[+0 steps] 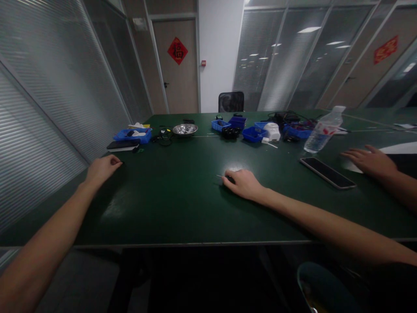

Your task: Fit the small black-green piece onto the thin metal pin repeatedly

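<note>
My left hand [103,167] rests on the dark green table [182,208] near its left edge, fingers curled in; whether anything is inside them is hidden. My right hand [243,183] lies at the table's middle, fingers closed over a small dark object [229,178] with a thin tip sticking out to the left; I cannot name it. Both forearms stretch out from the near edge.
Another person's hand [369,160] lies flat at the right beside a black phone [327,172] and a water bottle [322,130]. Blue bins [254,134], a steel bowl [185,129], cables and a white device [272,131] line the far side. A chair [231,101] stands behind.
</note>
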Demonstrator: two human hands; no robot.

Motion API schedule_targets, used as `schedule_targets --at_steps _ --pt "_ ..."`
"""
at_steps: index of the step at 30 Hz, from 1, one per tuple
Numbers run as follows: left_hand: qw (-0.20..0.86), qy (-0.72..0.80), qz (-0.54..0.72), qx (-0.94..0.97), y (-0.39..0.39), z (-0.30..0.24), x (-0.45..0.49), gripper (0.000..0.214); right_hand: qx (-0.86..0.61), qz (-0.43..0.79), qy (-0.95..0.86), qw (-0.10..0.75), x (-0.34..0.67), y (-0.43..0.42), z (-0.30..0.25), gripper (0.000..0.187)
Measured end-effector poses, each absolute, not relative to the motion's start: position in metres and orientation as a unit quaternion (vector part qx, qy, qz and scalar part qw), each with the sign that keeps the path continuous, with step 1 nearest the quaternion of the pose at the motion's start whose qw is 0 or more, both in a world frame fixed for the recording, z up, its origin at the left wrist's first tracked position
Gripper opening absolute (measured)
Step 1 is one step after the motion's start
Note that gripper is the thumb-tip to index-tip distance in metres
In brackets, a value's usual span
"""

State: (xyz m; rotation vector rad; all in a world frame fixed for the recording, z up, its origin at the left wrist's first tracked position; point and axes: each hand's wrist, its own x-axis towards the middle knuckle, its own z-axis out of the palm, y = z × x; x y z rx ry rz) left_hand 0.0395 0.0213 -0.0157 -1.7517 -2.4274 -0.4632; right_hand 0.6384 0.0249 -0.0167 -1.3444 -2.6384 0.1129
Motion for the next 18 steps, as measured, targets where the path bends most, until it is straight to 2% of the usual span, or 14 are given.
schedule_targets --at_steps 4,7,13,18 --pt "0.063 -0.74 -0.252 -0.62 0.029 -0.01 0.067 0.031 -0.458 0.022 -0.885 0.087 0.637 0.024 -0.016 0.045" --pt "-0.004 -0.667 -0.311 -0.677 0.036 -0.008 0.114 0.035 -0.458 0.031 -0.884 0.087 0.636 0.022 -0.015 0.045" --pt "-0.138 -0.46 -0.234 -0.845 0.018 -0.017 0.256 0.03 -0.463 0.027 -0.881 0.089 0.637 0.023 -0.017 0.045" --pt "-0.129 -0.342 -0.211 -0.907 -0.005 -0.015 0.341 0.021 -0.468 0.002 -0.88 0.081 0.637 0.024 -0.019 0.044"
